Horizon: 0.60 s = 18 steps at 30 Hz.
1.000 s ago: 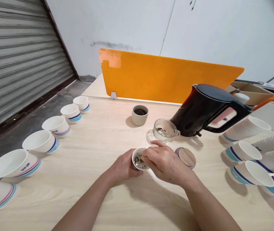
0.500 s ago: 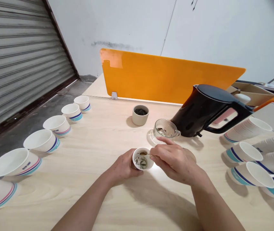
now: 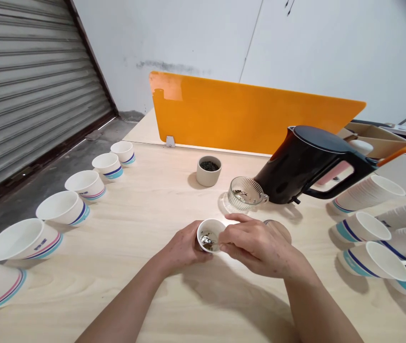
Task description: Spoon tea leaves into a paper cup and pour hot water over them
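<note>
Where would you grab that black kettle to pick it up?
Take the black kettle by its looped handle, on the right of the body. Come from the right and wrap a hand round the handle through the open gap. That loop stands clear of the body and offers the natural grip.

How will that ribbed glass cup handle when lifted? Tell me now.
The ribbed glass cup looks thin-walled, so it is probably fragile. Its ribbing should give fingers some grip, and the small handle seems suited only to a light hold. With just a few leaves inside, it should lift fairly light.
</note>
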### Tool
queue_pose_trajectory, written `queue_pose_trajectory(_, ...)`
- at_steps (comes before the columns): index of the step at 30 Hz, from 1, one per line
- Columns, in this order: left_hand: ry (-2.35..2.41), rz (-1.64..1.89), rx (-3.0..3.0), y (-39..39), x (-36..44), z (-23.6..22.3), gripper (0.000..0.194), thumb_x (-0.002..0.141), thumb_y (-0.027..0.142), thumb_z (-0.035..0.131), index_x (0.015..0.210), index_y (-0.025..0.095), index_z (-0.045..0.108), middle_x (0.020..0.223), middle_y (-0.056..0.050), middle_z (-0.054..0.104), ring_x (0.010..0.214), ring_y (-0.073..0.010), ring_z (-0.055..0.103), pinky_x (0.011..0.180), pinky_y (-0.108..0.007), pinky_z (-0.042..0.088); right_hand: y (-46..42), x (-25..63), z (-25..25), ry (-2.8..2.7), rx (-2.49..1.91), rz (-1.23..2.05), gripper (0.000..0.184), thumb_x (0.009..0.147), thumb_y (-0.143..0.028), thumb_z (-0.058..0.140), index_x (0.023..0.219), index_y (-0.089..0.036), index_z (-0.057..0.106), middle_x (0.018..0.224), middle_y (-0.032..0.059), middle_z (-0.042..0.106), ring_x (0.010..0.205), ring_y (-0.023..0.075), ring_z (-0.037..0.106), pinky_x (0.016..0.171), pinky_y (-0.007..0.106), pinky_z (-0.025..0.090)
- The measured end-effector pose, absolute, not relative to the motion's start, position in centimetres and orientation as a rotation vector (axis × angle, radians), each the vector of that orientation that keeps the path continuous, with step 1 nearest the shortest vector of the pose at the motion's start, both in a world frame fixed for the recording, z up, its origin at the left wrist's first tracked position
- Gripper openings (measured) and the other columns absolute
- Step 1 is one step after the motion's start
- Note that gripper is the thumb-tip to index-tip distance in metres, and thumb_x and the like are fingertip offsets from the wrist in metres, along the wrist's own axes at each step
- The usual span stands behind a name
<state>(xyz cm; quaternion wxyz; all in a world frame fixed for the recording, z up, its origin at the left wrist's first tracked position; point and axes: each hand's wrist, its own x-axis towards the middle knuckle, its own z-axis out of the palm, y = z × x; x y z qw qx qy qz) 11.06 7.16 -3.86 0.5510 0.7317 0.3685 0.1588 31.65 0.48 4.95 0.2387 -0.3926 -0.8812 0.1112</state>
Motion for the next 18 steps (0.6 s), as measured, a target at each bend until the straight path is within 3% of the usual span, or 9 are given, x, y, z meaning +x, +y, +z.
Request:
queue_pose_trajectory(7, 0.867, 0.382, 1.762, 7.1, 11.1, -3.6, 0.057, 0.068, 0.019, 0.075, 0.122, 0.026, 0.057, 0.112, 0.001, 0.067, 0.098, -0.0225, 0.062, 0.082, -0.032, 0.048, 1.0, 30.8, 4.2, -2.382, -1.224, 0.100, 0.017, 0.095, -0.011, 0.041, 0.082, -0.019, 0.048, 0.065, -0.0052, 0.051, 0.054, 0.0093, 0.043, 0.098, 0.036, 0.048)
queue_pose_trajectory(14, 0.879, 0.349, 1.755, 7.1, 11.1, -3.4, 0.057, 0.067, 0.019, 0.075, 0.121, 0.028, 0.057, 0.112, 0.003, 0.066, 0.099, -0.0225, 0.062, 0.078, -0.030, 0.048, 0.9, 30.8, 3.9, -2.453, -1.089, 0.327, 0.015, 0.095, -0.009, 0.043, 0.087, -0.019, 0.052, 0.074, -0.0054, 0.059, 0.062, 0.0077, 0.049, 0.111, 0.034, 0.035)
queue_pose_trajectory(18, 0.880, 0.365, 1.726, 7.2, 11.0, -3.6, 0.059, 0.067, 0.020, 0.077, 0.122, 0.029, 0.056, 0.113, 0.004, 0.066, 0.100, -0.0217, 0.062, 0.078, -0.029, 0.049, 0.7, 31.3, 4.4, -2.464, -1.072, 0.347, 0.015, 0.095, -0.012, 0.045, 0.084, -0.019, 0.053, 0.068, -0.0058, 0.055, 0.059, 0.0081, 0.047, 0.110, 0.036, 0.035)
